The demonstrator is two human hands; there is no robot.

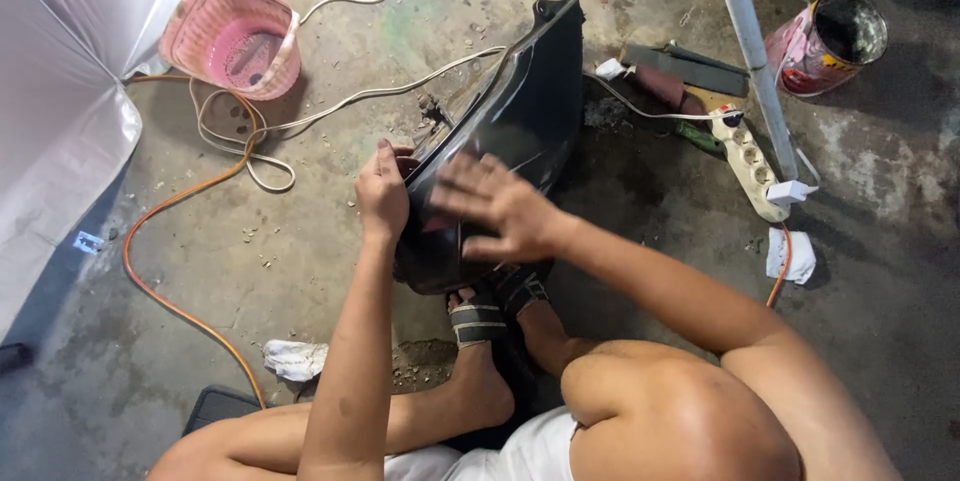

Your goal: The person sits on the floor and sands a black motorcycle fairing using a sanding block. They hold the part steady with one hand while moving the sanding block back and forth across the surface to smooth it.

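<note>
Two hands on a glossy black panel

Left hand [382,193] curls in a closed grip on the black panel [520,121] edge; right hand [500,213] lies flat, fingers spread open, on its surface.

The glossy black curved panel [520,131] stands tilted on the concrete floor [300,281], its lower end against my sandalled feet.

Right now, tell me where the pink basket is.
The pink basket sits on the concrete floor at upper left of the head view, beside the white sheet, left of the black panel.
</note>
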